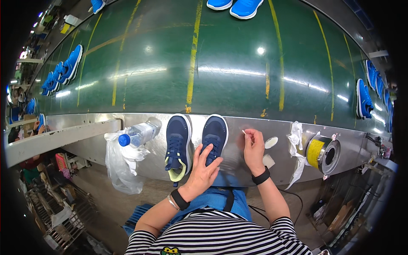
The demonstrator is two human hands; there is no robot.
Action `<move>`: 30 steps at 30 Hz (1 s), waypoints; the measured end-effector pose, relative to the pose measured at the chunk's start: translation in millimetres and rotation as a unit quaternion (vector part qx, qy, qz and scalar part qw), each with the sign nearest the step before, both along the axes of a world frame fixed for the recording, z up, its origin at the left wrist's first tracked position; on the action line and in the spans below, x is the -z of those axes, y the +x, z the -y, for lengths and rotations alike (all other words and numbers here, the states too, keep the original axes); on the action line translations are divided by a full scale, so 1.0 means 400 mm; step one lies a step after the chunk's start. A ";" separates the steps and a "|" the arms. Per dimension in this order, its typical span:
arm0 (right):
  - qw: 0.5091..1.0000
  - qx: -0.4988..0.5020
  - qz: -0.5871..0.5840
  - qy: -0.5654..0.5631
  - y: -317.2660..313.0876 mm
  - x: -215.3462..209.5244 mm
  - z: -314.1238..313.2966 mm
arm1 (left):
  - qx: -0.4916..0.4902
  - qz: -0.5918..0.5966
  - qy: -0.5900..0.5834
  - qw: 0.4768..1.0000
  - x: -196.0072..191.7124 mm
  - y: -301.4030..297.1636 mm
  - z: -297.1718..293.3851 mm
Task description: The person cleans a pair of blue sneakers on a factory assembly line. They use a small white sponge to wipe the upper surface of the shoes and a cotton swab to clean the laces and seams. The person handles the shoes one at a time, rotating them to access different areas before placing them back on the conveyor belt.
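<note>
Two navy sneakers stand side by side on the metal ledge, toes pointing away from me. My left hand (201, 172) holds the right sneaker (215, 131), its fingers and thumb over the laces and opening; much of the heel is hidden. The left sneaker (176, 138) stands untouched, its pale yellow-green lining showing. To the right of the pair, my right hand (254, 148) is raised with a small thin white piece (244, 132) pinched at the fingertips; its kind is too small to make out. A white oval patch (271, 142) lies beside that hand.
A water bottle (139, 134) lies by a plastic bag (121, 163) on the left, near a white metal bar (63, 140). White cloth strips (296, 142) and a round metal can (324, 154) are on the right. Beyond the ledge, blue sneakers (245, 7) stand on the green belt (161, 51).
</note>
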State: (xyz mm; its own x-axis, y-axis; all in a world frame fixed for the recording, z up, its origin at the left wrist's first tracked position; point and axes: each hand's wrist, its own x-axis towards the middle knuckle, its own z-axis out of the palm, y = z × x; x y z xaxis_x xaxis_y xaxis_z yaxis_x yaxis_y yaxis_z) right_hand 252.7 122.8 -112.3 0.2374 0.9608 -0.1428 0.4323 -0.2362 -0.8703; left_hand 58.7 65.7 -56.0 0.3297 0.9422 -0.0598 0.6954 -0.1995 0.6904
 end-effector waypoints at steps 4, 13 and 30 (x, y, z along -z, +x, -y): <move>0.986 -0.052 0.159 0.014 0.038 0.049 0.033 | 0.013 0.001 0.009 1.000 -0.004 -0.010 -0.001; 0.989 -0.019 0.140 0.031 -0.003 -0.088 0.077 | 0.065 0.080 0.015 0.995 -0.106 -0.111 0.038; 0.988 -0.046 0.028 -0.145 -0.248 -0.015 0.240 | -0.097 0.129 -0.152 0.975 0.099 -0.302 0.023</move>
